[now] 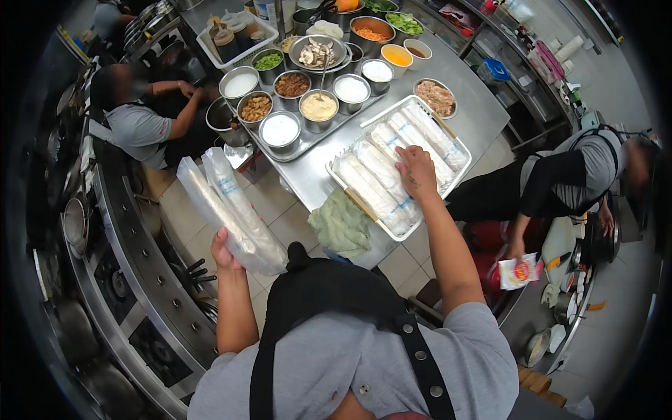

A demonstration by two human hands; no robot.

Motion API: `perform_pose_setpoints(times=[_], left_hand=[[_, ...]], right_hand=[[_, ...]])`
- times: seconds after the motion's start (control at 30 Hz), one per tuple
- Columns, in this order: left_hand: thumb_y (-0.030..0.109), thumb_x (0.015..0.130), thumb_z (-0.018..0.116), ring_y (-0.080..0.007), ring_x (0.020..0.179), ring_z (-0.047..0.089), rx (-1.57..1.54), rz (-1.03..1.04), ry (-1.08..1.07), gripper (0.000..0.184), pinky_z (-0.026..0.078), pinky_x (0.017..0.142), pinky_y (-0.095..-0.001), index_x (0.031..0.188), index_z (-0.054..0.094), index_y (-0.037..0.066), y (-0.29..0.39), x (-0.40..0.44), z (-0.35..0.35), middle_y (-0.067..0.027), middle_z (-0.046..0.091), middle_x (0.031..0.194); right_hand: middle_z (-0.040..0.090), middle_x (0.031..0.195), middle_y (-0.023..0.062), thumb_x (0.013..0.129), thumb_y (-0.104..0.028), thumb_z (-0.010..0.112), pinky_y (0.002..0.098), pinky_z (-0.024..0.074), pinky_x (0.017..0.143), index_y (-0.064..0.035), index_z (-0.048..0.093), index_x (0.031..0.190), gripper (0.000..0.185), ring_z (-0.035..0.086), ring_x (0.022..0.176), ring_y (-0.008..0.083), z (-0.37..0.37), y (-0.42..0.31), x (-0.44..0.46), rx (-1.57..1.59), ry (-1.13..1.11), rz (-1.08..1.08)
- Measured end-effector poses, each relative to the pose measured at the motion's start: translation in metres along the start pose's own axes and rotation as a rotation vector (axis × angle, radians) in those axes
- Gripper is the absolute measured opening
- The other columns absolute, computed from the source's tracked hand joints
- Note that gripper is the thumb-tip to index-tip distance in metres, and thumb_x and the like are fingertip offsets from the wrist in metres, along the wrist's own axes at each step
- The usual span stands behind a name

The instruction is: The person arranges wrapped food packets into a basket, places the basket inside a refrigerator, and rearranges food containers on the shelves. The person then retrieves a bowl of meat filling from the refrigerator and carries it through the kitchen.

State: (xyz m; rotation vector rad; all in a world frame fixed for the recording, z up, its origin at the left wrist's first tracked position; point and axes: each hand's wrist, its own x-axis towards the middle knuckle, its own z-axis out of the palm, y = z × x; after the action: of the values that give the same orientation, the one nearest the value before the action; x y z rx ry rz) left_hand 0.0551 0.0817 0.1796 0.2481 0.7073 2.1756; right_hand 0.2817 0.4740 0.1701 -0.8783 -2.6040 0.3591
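Note:
My left hand [225, 252] is closed around the lower side of two long clear plastic packages [227, 210] with white contents and blue print, held tilted beside the table. More such wrapped white packages [374, 182] lie side by side in a white plastic basket [401, 236] at the table's near edge. Over the middle of the basket, my right hand [418, 173] has its fingers curled down on one of these packages, gripping its plastic. The fingertips are partly hidden. A crumpled green cloth [341, 222] lies against the basket's left corner.
Steel containers of ingredients stand on a metal tray [297, 150] on the steel table [483, 105]. A bowl of minced food [435, 96] sits behind the basket. One person [143, 115] works at left; another [574, 168] at right holds a packet. Stoves [150, 280] line the left.

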Motion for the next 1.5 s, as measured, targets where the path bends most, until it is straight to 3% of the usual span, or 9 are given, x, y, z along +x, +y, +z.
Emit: perform_pose_setpoints(times=[0.2, 0.3, 0.63, 0.73, 0.83, 0.93, 1.17, 1.27, 1.5], left_hand=[[0.035, 0.077, 0.070, -0.0378, 0.110, 0.056, -0.031, 0.003, 0.003, 0.088, 0.056, 0.085, -0.0499, 0.143, 0.023, -0.001, 0.008, -0.003, -0.011, -0.0240, 0.044, 0.131], [0.035, 0.077, 0.070, -0.0382, 0.111, 0.056, -0.025, 0.018, 0.036, 0.089, 0.055, 0.086, -0.0501, 0.143, 0.023, -0.001, 0.013, -0.007, -0.023, -0.0242, 0.044, 0.131], [0.035, 0.078, 0.069, -0.0402, 0.112, 0.054, -0.020, -0.001, 0.006, 0.089, 0.054, 0.087, -0.0509, 0.144, 0.021, -0.002, 0.035, 0.003, -0.040, -0.0256, 0.043, 0.133], [0.035, 0.078, 0.069, -0.0406, 0.112, 0.054, -0.041, -0.015, -0.004, 0.090, 0.053, 0.088, -0.0511, 0.144, 0.021, -0.002, 0.039, 0.007, -0.046, -0.0258, 0.043, 0.133], [0.034, 0.078, 0.069, -0.0407, 0.112, 0.054, -0.038, -0.021, 0.001, 0.090, 0.053, 0.088, -0.0512, 0.144, 0.021, -0.002, 0.042, 0.011, -0.050, -0.0258, 0.043, 0.133], [0.034, 0.078, 0.069, -0.0407, 0.113, 0.054, -0.043, -0.019, 0.005, 0.089, 0.053, 0.088, -0.0510, 0.144, 0.021, -0.002, 0.044, 0.014, -0.054, -0.0259, 0.043, 0.134], [0.034, 0.079, 0.068, -0.0406, 0.114, 0.054, -0.058, -0.024, -0.032, 0.088, 0.053, 0.089, -0.0515, 0.144, 0.021, -0.002, 0.037, 0.026, -0.048, -0.0266, 0.042, 0.135], [0.033, 0.075, 0.071, -0.0404, 0.111, 0.056, -0.057, -0.043, 0.005, 0.087, 0.051, 0.092, -0.0511, 0.141, 0.028, -0.004, 0.036, 0.026, -0.037, -0.0251, 0.048, 0.130], [0.033, 0.081, 0.067, -0.0407, 0.115, 0.053, -0.072, 0.002, -0.051, 0.086, 0.054, 0.088, -0.0522, 0.144, 0.020, -0.003, 0.025, 0.025, -0.038, -0.0262, 0.040, 0.136]], right_hand=[[0.057, 0.108, 0.0155, 0.081, -0.015, 0.065, 0.0426, 0.0433, 0.086, -0.0056, 0.063, 0.111, 0.031, 0.053, 0.101, 0.0340, -0.003, -0.019, -0.008, -0.052, 0.124, -0.007], [0.057, 0.104, 0.0169, 0.081, -0.017, 0.067, 0.0426, 0.0439, 0.086, -0.0030, 0.064, 0.107, 0.030, 0.053, 0.100, 0.0360, -0.015, -0.047, -0.021, 0.066, 0.016, 0.060], [0.058, 0.108, 0.0227, 0.075, -0.037, 0.074, 0.0417, 0.0434, 0.093, 0.0024, 0.058, 0.117, 0.060, 0.053, 0.104, 0.0371, -0.009, -0.039, -0.010, 0.033, -0.266, 0.198], [0.061, 0.100, 0.0199, 0.067, -0.038, 0.078, 0.0369, 0.0475, 0.083, 0.0053, 0.061, 0.110, 0.064, 0.059, 0.093, 0.0308, -0.007, -0.030, 0.001, 0.062, -0.325, 0.252], [0.062, 0.096, 0.0190, 0.064, -0.039, 0.078, 0.0356, 0.0478, 0.081, 0.0059, 0.062, 0.106, 0.064, 0.060, 0.089, 0.0295, -0.006, -0.030, 0.006, 0.054, -0.349, 0.273], [0.060, 0.104, 0.0224, 0.066, -0.038, 0.075, 0.0390, 0.0451, 0.090, 0.0034, 0.061, 0.105, 0.059, 0.056, 0.101, 0.0358, -0.006, -0.040, 0.003, 0.061, -0.348, 0.339], [0.061, 0.101, 0.0229, 0.063, -0.038, 0.073, 0.0381, 0.0452, 0.089, 0.0027, 0.059, 0.105, 0.060, 0.057, 0.099, 0.0354, -0.010, -0.044, 0.004, 0.096, -0.353, 0.391], [0.062, 0.105, 0.0227, 0.062, -0.039, 0.073, 0.0374, 0.0452, 0.090, 0.0028, 0.060, 0.106, 0.062, 0.057, 0.102, 0.0354, -0.005, -0.032, 0.011, 0.098, -0.416, 0.365], [0.062, 0.109, 0.0223, 0.062, -0.041, 0.074, 0.0373, 0.0450, 0.092, 0.0031, 0.061, 0.111, 0.067, 0.057, 0.105, 0.0355, -0.009, -0.025, 0.017, 0.122, -0.505, 0.366]])
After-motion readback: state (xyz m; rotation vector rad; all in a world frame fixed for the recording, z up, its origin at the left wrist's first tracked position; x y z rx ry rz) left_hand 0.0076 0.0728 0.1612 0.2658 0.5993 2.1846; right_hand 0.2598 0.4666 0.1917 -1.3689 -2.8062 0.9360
